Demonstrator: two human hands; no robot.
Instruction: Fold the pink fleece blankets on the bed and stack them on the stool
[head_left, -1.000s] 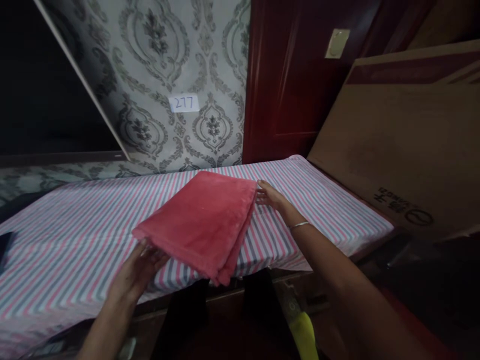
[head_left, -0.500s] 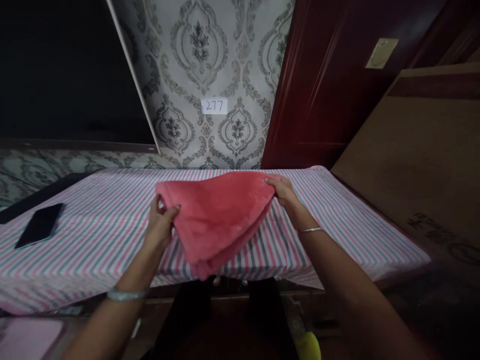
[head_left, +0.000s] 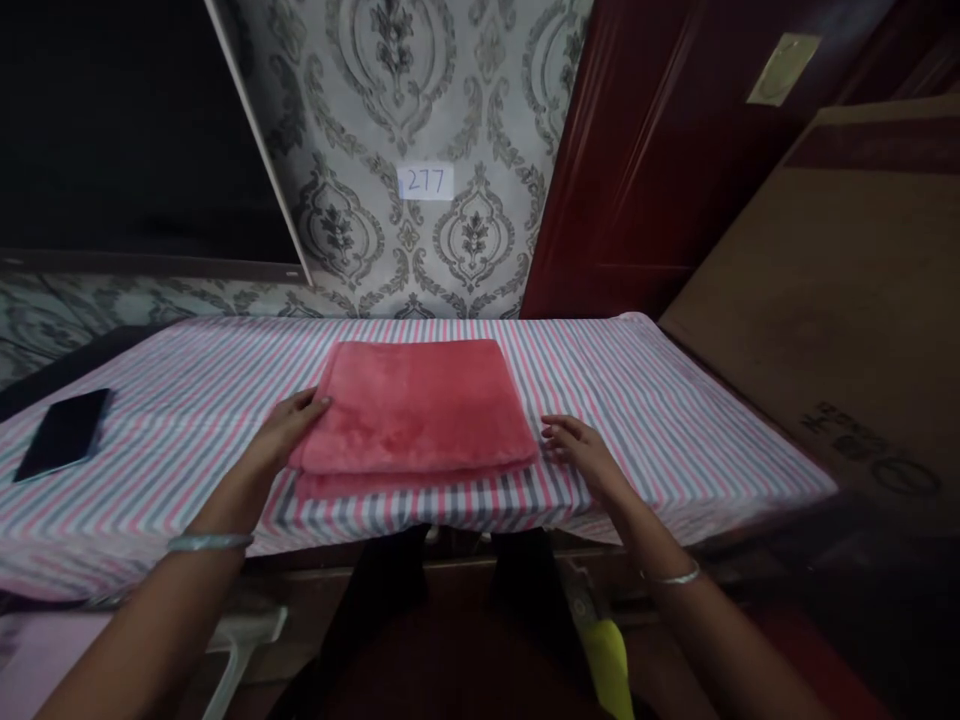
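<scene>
A folded pink-red towel (head_left: 417, 410) lies flat and square on the striped cloth of the table (head_left: 660, 420), near its front edge. My left hand (head_left: 283, 432) rests against the towel's left edge, fingers stretched out and touching the fabric. On the striped cloth just right of the towel lies my right hand (head_left: 583, 452), fingers spread, holding nothing. Both wrists wear thin metal bangles.
A dark phone (head_left: 61, 447) lies on the table at the far left. Patterned wallpaper with a small label reading 277 (head_left: 425, 182) is behind. A dark red door (head_left: 660, 160) and a large cardboard sheet (head_left: 840, 300) stand at the right. Something yellow-green (head_left: 609, 665) shows below the table.
The towel was lifted and held at both ends half a second ago; now it lies flat, folded and squared to the table edge. Both hands have let go and rest beside it.
</scene>
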